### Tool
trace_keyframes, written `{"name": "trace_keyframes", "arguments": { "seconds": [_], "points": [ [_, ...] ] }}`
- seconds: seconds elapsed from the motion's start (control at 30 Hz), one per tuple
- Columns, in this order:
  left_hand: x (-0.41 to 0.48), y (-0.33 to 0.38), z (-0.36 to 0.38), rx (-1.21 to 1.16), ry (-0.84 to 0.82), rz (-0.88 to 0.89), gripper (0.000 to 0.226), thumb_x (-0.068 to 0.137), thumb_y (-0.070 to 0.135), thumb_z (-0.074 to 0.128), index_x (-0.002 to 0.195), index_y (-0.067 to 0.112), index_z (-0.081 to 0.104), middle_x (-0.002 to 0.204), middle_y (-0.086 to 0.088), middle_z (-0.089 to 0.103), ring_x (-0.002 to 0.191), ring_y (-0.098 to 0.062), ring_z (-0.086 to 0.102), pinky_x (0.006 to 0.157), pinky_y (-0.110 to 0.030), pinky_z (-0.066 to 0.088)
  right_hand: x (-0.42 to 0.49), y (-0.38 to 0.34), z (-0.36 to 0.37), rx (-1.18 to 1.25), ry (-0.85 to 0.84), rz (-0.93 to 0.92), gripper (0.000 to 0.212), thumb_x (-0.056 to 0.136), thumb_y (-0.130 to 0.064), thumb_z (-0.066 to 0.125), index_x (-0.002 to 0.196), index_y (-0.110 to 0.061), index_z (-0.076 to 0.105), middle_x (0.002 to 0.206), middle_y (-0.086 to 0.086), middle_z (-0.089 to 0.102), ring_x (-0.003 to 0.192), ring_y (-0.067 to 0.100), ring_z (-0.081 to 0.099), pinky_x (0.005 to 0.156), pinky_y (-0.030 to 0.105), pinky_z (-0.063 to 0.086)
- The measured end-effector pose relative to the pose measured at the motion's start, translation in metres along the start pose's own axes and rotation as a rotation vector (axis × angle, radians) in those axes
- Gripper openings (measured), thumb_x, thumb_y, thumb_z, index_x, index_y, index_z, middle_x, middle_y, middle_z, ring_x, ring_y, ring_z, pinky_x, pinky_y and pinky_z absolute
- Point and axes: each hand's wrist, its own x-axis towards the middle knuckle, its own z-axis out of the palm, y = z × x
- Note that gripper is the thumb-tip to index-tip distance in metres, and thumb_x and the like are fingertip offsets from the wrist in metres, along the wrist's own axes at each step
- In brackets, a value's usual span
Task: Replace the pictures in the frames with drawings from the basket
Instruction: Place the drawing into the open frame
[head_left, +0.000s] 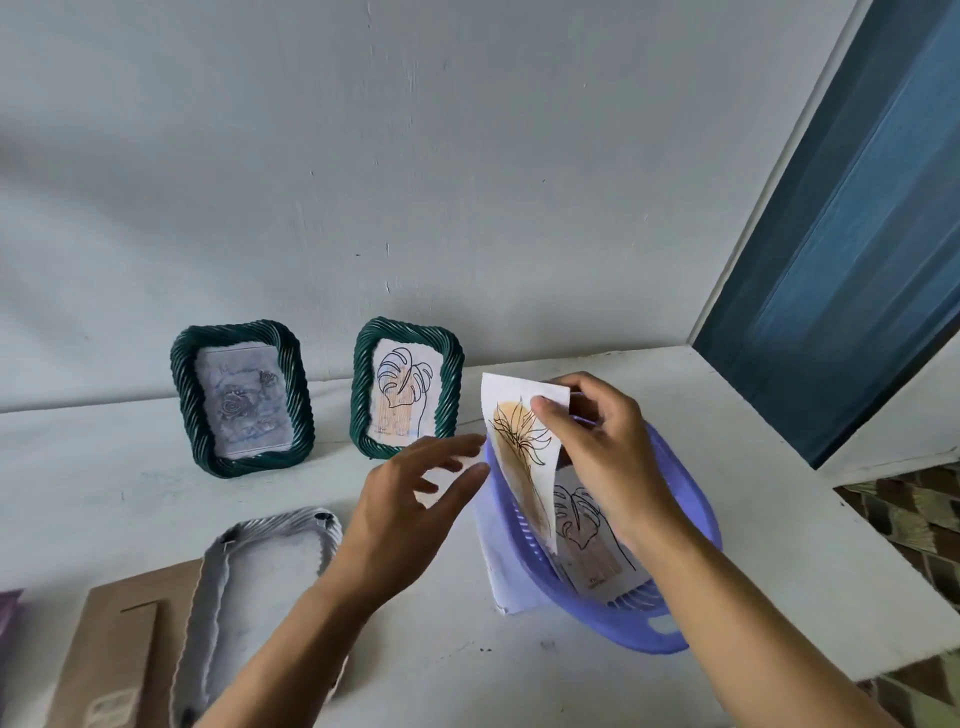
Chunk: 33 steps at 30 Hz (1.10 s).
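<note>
My right hand (592, 452) pinches the top of a leaf drawing (524, 457) and holds it upright above the purple basket (696, 525). Another monstera drawing (587, 535) lies inside the basket. My left hand (410, 499) hovers open just left of the basket, fingers spread toward the held drawing. Two green rope-edged frames stand against the wall: the left frame (241, 397) shows a grey rose picture, the right frame (405, 387) shows a monstera line drawing. A third frame (260, 597) lies face down on the table, its back open.
A brown cardboard backing (119, 665) lies at the near left beside the face-down frame. A white sheet (498, 561) leans against the basket's left side. The white table (779, 545) ends at the right, above a patterned floor. A blue door stands at the far right.
</note>
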Motion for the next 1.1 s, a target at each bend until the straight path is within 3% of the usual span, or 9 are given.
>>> {"name": "trace_keyframes", "arguments": {
  "seconds": [0.1,0.23,0.4,0.57,0.7,0.83,0.93,1.0,1.1],
  "points": [
    [-0.016,0.006,-0.018,0.026,-0.038,0.018,0.047,0.085,0.060,0.061,0.129,0.046,0.063,0.117,0.025,0.068,0.112,0.002,0.061,0.086,-0.020,0.050,-0.011,-0.010,0.029,0.073,-0.074,0.016,0.004,0.093,-0.019,0.068,0.094,-0.014,0.068,0.089,0.004,0.075,0.084,0.022,0.073,0.076,0.047,0.061],
    [-0.038,0.002,-0.040,0.042,0.056,-0.017,0.055,0.082,0.054,0.074,0.133,0.043,0.060,0.116,0.031,0.067,0.110,0.007,0.061,0.089,-0.015,0.047,-0.026,-0.018,0.068,0.162,-0.150,0.009,0.014,0.095,-0.029,0.067,0.094,-0.016,0.069,0.088,0.004,0.074,0.085,0.022,0.072,0.074,0.050,0.061],
    [-0.061,-0.011,-0.075,0.027,0.162,-0.083,0.035,0.091,0.027,0.073,0.124,0.036,0.068,0.103,0.026,0.073,0.097,0.004,0.068,0.086,-0.022,0.052,-0.041,-0.016,0.116,0.279,-0.326,0.102,0.031,0.097,-0.042,0.058,0.102,-0.016,0.074,0.097,0.006,0.076,0.092,0.027,0.073,0.079,0.042,0.058],
    [-0.079,-0.043,-0.113,-0.121,0.174,-0.289,0.016,0.097,0.016,0.064,0.106,0.025,0.074,0.089,0.009,0.077,0.079,-0.013,0.073,0.062,-0.024,0.055,-0.050,0.012,0.153,-0.092,-0.397,-0.145,0.016,0.092,-0.031,0.066,0.104,-0.026,0.076,0.105,-0.016,0.068,0.104,0.001,0.061,0.084,0.010,0.041],
    [-0.092,-0.071,-0.135,-0.286,0.165,-0.421,0.028,0.084,0.020,0.078,0.111,0.023,0.072,0.105,-0.002,0.076,0.087,-0.030,0.075,0.076,-0.048,0.062,-0.063,0.042,0.174,-0.215,-0.485,-0.115,0.029,0.087,-0.033,0.074,0.116,-0.037,0.071,0.129,-0.014,0.048,0.125,-0.004,0.045,0.101,0.011,0.036],
    [-0.100,-0.096,-0.142,-0.288,0.158,-0.473,0.041,0.082,0.015,0.081,0.115,0.029,0.061,0.107,-0.001,0.076,0.087,-0.029,0.075,0.076,-0.054,0.061,-0.069,0.056,0.184,-0.208,-0.495,-0.073,0.036,0.082,-0.023,0.080,0.116,-0.030,0.071,0.121,-0.013,0.059,0.102,0.001,0.062,0.086,0.005,0.039],
    [-0.103,-0.110,-0.138,-0.242,0.141,-0.484,0.050,0.085,0.008,0.078,0.120,0.033,0.052,0.110,0.000,0.074,0.088,-0.023,0.075,0.073,-0.050,0.062,-0.072,0.064,0.191,-0.209,-0.462,-0.036,0.036,0.079,-0.014,0.082,0.113,-0.020,0.074,0.101,-0.009,0.071,0.089,0.001,0.066,0.077,0.004,0.042],
    [-0.104,-0.119,-0.135,-0.178,0.129,-0.463,0.056,0.084,0.010,0.079,0.119,0.041,0.048,0.112,0.003,0.072,0.088,-0.016,0.074,0.072,-0.042,0.063,-0.075,0.071,0.194,-0.253,-0.435,-0.054,0.037,0.078,-0.013,0.083,0.113,-0.018,0.075,0.099,-0.010,0.072,0.090,0.000,0.066,0.081,0.007,0.045],
    [-0.105,-0.127,-0.132,-0.001,0.104,-0.353,0.066,0.083,0.012,0.080,0.123,0.047,0.041,0.104,0.012,0.069,0.085,-0.002,0.070,0.067,-0.020,0.057,-0.076,0.083,0.197,-0.336,-0.408,-0.093,0.037,0.077,-0.018,0.083,0.113,-0.022,0.074,0.104,-0.013,0.071,0.095,0.000,0.065,0.092,0.025,0.052]
  ]
}}
